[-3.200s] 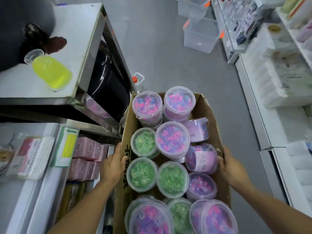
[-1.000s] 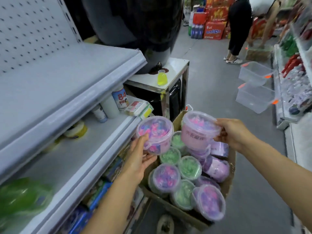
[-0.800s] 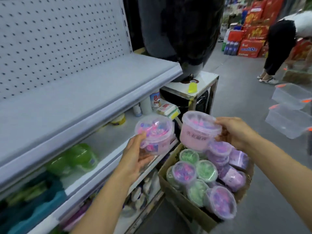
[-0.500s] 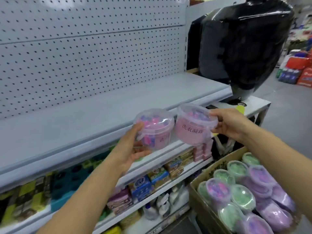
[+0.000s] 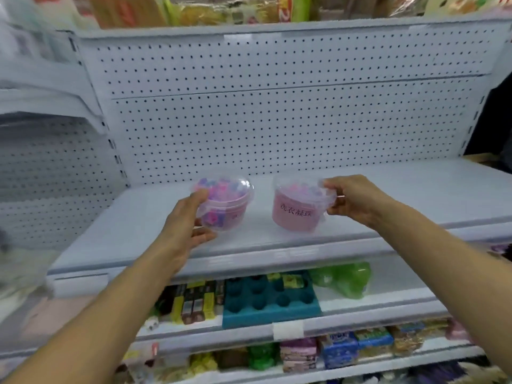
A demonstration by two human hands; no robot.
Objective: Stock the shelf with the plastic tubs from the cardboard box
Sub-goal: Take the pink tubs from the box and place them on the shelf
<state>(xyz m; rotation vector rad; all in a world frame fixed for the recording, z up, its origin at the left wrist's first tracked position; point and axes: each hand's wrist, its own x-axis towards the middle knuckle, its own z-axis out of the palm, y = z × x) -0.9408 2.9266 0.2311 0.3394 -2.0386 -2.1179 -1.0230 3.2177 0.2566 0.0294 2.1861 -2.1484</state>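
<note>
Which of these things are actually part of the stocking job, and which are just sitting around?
Job: left tub in left hand; right tub in right hand; bare shelf.
Lying about: teal tray, green bottles, packets below, pegboard.

Two tubs are held over the shelf (image 5: 388,195), in front of the pegboard back panel (image 5: 277,120). The left tub (image 5: 224,206) is cupped from below and from its left side by the left hand (image 5: 185,231); the right tub (image 5: 297,207) is pinched at its right rim by the right hand (image 5: 354,200). The tubs are set side by side, apart from each other. Whether their bases touch the shelf cannot be told, as the view is blurred. A tray with round holes (image 5: 268,297) lies on the lower shelf (image 5: 374,300), below the tubs, with boxes (image 5: 194,300) to its left and a bag (image 5: 343,278) to its right. Packets (image 5: 340,350) are ranged on a shelf further down. Goods (image 5: 221,9) are stacked on the top shelf, above the panel.
</note>
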